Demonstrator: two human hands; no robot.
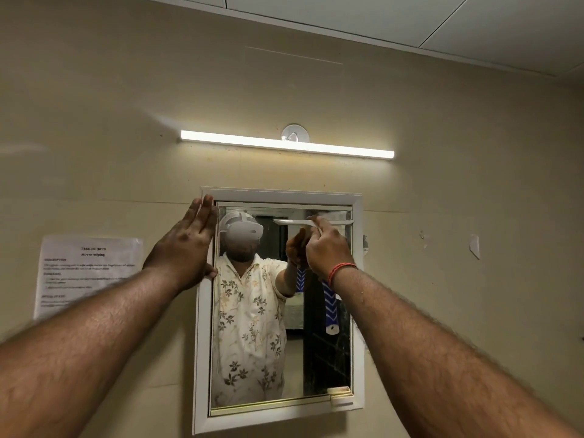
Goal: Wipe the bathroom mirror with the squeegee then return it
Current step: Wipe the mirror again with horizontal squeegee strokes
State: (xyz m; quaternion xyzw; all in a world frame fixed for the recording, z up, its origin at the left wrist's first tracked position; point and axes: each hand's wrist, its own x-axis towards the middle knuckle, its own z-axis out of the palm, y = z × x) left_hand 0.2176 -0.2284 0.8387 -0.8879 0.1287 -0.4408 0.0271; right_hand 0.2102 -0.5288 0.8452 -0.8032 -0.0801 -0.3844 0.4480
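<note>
Our left hand (pixel 186 248) pressed flat on the mirror frame (pixel 202 343), right hand (pixel 328 248) gripped the squeegee (pixel 329 308) by its handle; we judged it light, stiff.

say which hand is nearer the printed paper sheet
Left. The left hand presses the white mirror frame right of the white printed paper sheet; the right hand grips the blue-handled squeegee farther right.
</note>
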